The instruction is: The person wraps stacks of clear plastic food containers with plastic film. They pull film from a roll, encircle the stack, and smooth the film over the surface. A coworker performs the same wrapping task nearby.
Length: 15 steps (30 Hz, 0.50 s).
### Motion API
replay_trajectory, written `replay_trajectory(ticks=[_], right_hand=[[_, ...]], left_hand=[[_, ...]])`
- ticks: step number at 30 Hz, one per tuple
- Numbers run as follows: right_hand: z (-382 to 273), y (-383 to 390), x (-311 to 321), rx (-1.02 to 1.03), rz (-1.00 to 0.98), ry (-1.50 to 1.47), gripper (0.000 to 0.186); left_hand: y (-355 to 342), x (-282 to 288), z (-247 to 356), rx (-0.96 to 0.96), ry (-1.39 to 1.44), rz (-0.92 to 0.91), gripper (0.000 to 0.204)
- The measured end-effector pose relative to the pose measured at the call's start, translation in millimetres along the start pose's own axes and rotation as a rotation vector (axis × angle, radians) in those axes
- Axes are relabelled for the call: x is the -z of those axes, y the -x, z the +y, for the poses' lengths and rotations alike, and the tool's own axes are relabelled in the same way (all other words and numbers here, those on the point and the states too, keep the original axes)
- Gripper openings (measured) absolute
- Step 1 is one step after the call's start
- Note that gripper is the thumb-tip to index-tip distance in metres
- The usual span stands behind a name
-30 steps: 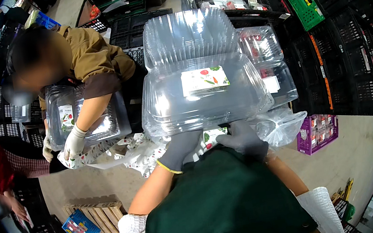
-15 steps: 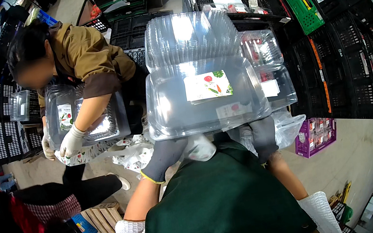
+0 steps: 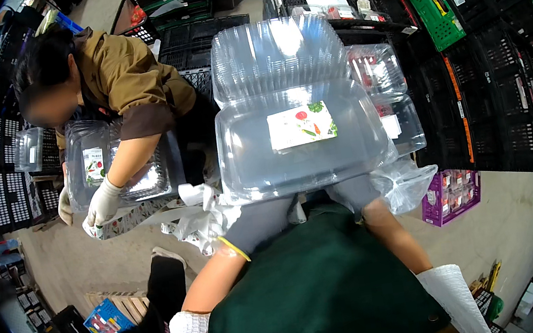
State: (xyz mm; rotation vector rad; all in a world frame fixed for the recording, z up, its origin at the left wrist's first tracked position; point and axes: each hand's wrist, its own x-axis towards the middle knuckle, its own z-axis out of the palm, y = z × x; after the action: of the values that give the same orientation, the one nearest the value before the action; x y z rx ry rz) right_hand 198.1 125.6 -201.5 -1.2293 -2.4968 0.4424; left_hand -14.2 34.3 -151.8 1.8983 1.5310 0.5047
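In front of me stands a see-through plastic box [image 3: 307, 167] with a card label [image 3: 301, 125] showing vegetables on its top. Just behind it rises a tall nested stack of clear plastic trays [image 3: 277, 59]. My left hand [image 3: 264, 220], in a dark grey glove with a yellow cuff, reaches under the near edge of the box. Also gloved in grey, my right hand [image 3: 354, 193] reaches under the same edge, farther right. The box hides the fingers of both hands, so what they touch cannot be made out. A crumpled clear plastic bag [image 3: 409, 187] lies beside my right hand.
At left, a co-worker in white gloves [image 3: 104, 201] handles another clear box [image 3: 87, 174] above printed film [image 3: 202, 216]. Filled boxes [image 3: 375, 69] stand right of the stack. A purple crate [image 3: 451, 198] sits on the floor; black crates [image 3: 488, 94] line the right.
Both my hands have moved inward and farther under the box; the blurred printed plastic near my left hand is mostly out of sight. Box and stack appear slightly farther right. Another person at lower left has moved.
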Motion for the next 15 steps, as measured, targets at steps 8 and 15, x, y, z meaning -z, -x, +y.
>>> replay_trajectory(ticks=[8, 15], right_hand=[[8, 10, 68, -0.553, 0.121, -0.462, 0.032], [1, 1, 93, -0.585, 0.051, -0.441, 0.034]], left_hand=[[18, 11, 14, 0.136, -0.110, 0.040, 0.026], [15, 19, 27, 0.138, -0.029, 0.042, 0.009]])
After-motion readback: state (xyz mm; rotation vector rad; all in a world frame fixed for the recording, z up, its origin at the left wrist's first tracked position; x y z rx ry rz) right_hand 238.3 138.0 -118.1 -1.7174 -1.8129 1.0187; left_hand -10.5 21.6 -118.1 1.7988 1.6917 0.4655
